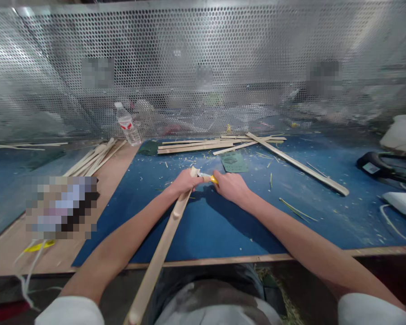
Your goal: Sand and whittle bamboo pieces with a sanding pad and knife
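A long bamboo strip (165,241) slants from the front edge of the table up to its middle, its nodes showing. My left hand (183,183) is closed around the strip near its far end. In my right hand (232,185) is a utility knife (214,179) with a yellow handle, its blade lying against the strip's far end, close to my left fingers. Part of the knife's handle is hidden inside my right fist. Beyond my hands, a green sheet (235,162) lies flat on the blue mat (219,230).
More bamboo strips (192,146) lie at the back, and one long strip (301,167) crosses the right side. A water bottle (127,125) stands by the perforated metal screen (203,49). A strip bundle (94,158) is at left. Shavings litter the mat. A black object (385,167) sits far right.
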`<action>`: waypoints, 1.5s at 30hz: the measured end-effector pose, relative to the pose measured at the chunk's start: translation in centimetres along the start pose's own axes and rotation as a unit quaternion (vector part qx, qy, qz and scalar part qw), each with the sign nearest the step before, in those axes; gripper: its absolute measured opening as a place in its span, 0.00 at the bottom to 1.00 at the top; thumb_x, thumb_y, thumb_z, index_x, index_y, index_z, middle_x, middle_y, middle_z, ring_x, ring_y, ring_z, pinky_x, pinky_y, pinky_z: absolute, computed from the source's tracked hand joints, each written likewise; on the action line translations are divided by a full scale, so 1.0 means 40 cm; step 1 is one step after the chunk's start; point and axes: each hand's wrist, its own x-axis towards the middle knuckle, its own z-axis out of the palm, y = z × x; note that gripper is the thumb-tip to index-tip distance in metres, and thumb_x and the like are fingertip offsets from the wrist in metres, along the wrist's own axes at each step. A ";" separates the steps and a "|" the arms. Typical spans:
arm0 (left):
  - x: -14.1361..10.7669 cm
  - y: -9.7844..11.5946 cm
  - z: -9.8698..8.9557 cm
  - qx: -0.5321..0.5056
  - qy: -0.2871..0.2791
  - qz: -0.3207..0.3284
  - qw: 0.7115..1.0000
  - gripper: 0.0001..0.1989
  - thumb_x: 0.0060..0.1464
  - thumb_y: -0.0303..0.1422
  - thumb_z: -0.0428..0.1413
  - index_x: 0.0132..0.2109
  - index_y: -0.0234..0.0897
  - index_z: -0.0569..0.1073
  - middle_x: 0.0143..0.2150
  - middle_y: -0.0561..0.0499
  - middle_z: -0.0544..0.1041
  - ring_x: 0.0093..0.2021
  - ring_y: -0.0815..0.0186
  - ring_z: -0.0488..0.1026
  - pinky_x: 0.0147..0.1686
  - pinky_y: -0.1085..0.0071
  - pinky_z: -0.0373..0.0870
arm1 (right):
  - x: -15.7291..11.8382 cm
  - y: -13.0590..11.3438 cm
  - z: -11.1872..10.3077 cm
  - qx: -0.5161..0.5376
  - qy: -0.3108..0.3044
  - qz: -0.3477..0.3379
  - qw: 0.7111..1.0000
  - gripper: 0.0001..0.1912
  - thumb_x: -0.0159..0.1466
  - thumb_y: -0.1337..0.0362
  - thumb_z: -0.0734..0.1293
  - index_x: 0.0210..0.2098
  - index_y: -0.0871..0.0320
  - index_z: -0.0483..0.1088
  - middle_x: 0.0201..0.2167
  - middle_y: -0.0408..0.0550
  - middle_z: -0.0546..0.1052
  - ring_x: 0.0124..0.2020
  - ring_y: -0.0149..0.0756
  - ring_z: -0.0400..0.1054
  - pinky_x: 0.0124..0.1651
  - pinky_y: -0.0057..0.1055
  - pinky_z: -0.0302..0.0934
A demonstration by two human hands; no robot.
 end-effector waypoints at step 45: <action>-0.012 0.010 0.010 0.009 -0.032 0.037 0.999 0.20 0.53 0.41 0.57 0.19 0.38 0.64 0.13 0.56 0.66 0.16 0.71 0.65 0.22 0.74 0.62 | 0.031 0.041 0.025 0.012 -0.011 -0.052 0.999 0.17 0.72 0.57 0.55 0.53 0.56 0.67 0.40 0.56 0.81 0.39 0.45 0.76 0.37 0.32 0.56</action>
